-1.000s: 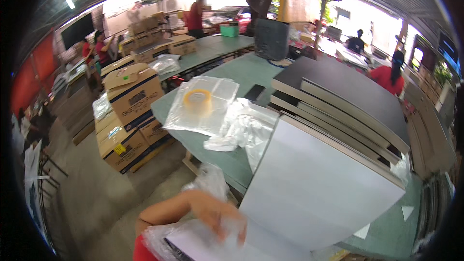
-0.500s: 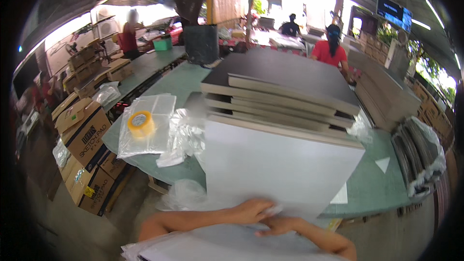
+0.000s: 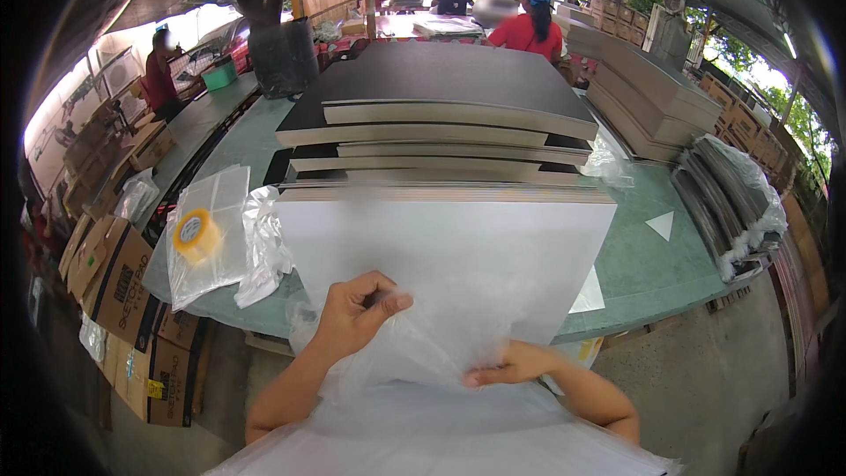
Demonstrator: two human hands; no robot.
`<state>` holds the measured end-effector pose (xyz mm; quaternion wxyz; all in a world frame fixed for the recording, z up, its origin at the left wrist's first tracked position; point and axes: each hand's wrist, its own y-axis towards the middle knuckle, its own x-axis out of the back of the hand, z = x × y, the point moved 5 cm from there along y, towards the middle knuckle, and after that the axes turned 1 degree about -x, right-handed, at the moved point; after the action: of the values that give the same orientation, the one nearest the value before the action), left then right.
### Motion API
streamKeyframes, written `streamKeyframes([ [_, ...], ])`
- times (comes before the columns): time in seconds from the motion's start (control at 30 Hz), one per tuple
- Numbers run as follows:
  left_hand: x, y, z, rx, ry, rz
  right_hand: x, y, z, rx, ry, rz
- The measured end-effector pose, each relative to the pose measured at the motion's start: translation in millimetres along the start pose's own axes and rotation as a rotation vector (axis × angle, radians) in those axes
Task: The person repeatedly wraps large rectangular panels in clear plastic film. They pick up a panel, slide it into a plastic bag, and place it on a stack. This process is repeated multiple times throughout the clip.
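Bright daylight from open sides, blown-out background, fisheye bending, dark vignette

Both hands (image 3: 357,317) on clear plastic bag (image 3: 441,335)

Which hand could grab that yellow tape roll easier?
Probably the left hand. It's on the same side as the tape roll, which lies left of the white board. The right hand is farther, pinching the clear plastic bag.
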<state>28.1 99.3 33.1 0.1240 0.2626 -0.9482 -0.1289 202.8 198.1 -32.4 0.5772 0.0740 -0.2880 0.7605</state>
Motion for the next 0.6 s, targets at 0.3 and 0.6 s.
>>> streamKeyframes([
  [0.3,6.4,-7.1,23.9,0.211,0.185,0.088,58.0,-53.7,53.1,0.422,-0.174,-0.852],
  [0.6,34.5,-10.4,-43.8,-0.317,0.449,-0.231,48.6,-40.9,50.7,0.27,0.75,-0.393],
])
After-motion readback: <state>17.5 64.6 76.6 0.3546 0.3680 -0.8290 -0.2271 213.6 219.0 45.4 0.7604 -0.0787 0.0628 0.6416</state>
